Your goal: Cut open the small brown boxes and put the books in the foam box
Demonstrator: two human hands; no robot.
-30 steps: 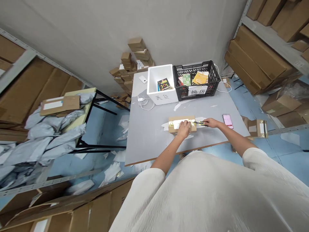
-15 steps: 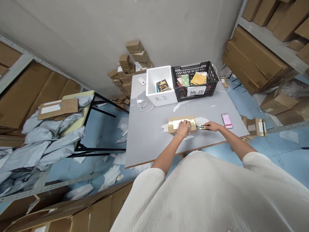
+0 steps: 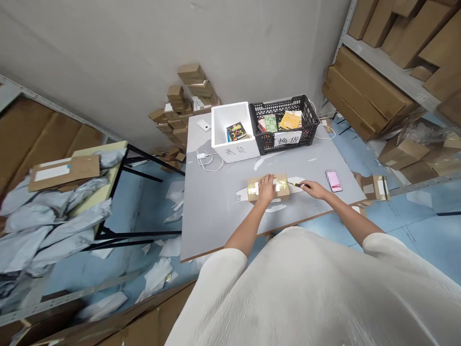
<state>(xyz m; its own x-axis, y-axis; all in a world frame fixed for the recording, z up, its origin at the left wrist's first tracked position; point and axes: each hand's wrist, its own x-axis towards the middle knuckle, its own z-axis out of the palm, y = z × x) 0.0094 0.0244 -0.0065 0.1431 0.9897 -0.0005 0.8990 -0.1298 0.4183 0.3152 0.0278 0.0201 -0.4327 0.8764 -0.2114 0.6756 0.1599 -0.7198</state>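
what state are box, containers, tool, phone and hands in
Brown cardboard box: taped, no flap raised
Slim black-and-yellow tool: held, tip at box
White foam bin: open, books inside
Black plastic crate: open, books inside
Pink-screened phone: lit, face up
Left hand: on box
Right hand: closed on tool

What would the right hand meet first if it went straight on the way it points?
The right hand, cutter first, would likely meet the taped cardboard box; exact contact is unclear.

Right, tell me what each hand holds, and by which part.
The right hand grips a slim tool by its handle, tip toward the box; the left hand rests atop the box.
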